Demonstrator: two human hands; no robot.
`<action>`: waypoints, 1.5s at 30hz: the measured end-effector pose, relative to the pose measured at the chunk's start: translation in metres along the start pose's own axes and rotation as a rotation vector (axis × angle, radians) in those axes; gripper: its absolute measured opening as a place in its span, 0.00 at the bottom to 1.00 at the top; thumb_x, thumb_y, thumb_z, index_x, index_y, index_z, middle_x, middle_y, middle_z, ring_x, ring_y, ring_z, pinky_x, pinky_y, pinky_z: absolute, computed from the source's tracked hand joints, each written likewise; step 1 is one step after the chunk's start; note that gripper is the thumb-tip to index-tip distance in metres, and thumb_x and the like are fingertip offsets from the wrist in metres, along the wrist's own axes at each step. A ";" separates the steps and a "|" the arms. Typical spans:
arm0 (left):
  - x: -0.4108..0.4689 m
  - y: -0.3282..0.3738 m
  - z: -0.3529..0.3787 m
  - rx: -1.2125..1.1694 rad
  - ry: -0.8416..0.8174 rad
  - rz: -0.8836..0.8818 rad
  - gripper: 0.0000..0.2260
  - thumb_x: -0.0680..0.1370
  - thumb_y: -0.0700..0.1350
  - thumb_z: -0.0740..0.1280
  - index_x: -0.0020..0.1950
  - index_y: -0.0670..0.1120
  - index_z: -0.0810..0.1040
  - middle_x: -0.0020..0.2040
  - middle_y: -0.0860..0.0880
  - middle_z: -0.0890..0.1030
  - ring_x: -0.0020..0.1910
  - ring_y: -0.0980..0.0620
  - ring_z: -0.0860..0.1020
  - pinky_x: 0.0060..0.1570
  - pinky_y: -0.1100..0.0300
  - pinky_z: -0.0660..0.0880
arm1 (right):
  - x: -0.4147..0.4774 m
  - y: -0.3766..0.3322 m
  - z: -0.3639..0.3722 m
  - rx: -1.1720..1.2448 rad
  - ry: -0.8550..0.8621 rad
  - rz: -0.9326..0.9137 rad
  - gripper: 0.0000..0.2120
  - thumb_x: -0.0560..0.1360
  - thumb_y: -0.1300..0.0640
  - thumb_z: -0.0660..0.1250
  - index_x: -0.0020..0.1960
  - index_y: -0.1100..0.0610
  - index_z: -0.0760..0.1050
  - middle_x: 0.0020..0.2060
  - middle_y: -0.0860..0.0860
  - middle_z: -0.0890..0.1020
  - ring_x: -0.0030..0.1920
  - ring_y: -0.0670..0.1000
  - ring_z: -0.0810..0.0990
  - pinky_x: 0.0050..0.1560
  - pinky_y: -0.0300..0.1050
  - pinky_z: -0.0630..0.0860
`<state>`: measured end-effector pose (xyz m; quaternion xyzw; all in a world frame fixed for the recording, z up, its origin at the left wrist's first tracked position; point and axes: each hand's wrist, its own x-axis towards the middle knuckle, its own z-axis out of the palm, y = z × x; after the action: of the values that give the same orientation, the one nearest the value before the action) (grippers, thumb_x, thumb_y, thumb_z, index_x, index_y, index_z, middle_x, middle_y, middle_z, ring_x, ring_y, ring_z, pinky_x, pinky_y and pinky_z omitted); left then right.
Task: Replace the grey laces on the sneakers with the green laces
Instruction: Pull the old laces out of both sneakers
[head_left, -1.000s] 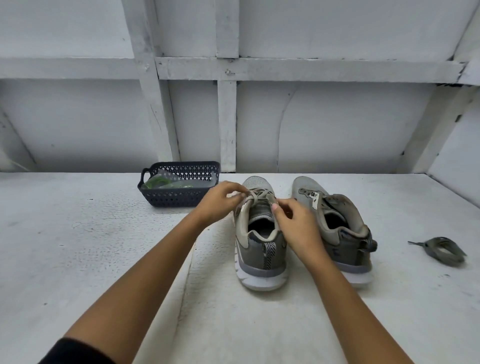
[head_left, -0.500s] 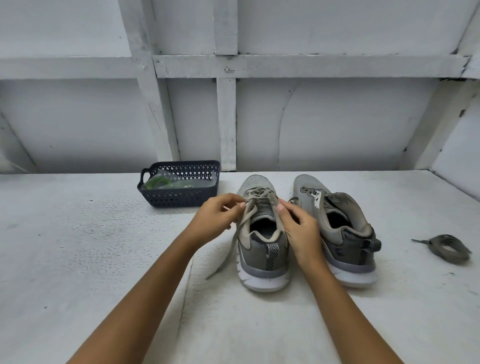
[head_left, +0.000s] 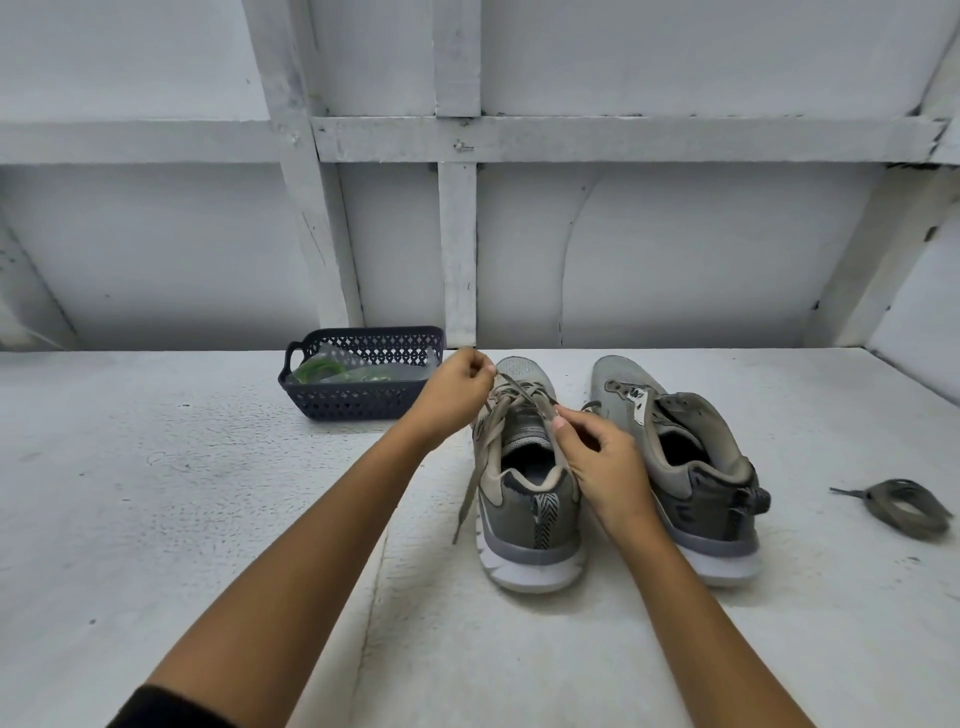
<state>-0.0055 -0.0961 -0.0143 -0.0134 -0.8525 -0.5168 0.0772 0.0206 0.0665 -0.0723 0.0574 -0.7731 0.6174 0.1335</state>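
Unlacing the laced sneaker, mid tabletop.
Left hand pinches the grey lace over the toe-side eyelets, and right hand pinches the opposite strand by the tongue. Lace runs toe-to-heel, loose end towards the near edge. Green laces sit in the basket, far-left.

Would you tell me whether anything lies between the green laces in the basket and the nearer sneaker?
Only the left hand, pinching the grey lace, hangs over that gap; the table between basket and sneaker shows nothing else.
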 end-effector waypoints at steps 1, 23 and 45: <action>0.001 0.001 0.001 -0.038 -0.002 -0.014 0.04 0.81 0.42 0.58 0.48 0.45 0.71 0.37 0.51 0.73 0.34 0.55 0.69 0.34 0.61 0.67 | 0.000 0.000 0.000 -0.010 0.002 -0.003 0.12 0.76 0.56 0.66 0.59 0.57 0.80 0.52 0.53 0.82 0.52 0.46 0.79 0.59 0.41 0.73; -0.020 -0.004 -0.026 -0.215 0.026 -0.200 0.12 0.77 0.53 0.66 0.43 0.45 0.81 0.40 0.50 0.82 0.38 0.55 0.78 0.38 0.61 0.74 | 0.002 0.002 -0.004 -0.086 -0.024 0.002 0.12 0.76 0.54 0.66 0.58 0.56 0.80 0.50 0.53 0.82 0.52 0.49 0.80 0.58 0.49 0.75; -0.044 -0.012 0.009 -0.252 0.234 -0.121 0.11 0.75 0.45 0.70 0.33 0.45 0.79 0.31 0.50 0.79 0.32 0.58 0.73 0.37 0.62 0.70 | 0.001 -0.005 -0.004 -0.151 -0.034 -0.014 0.12 0.77 0.54 0.65 0.58 0.56 0.80 0.50 0.51 0.83 0.53 0.49 0.80 0.58 0.49 0.75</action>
<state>0.0353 -0.0914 -0.0346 0.0887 -0.7653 -0.6214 0.1425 0.0215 0.0698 -0.0667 0.0630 -0.8193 0.5552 0.1283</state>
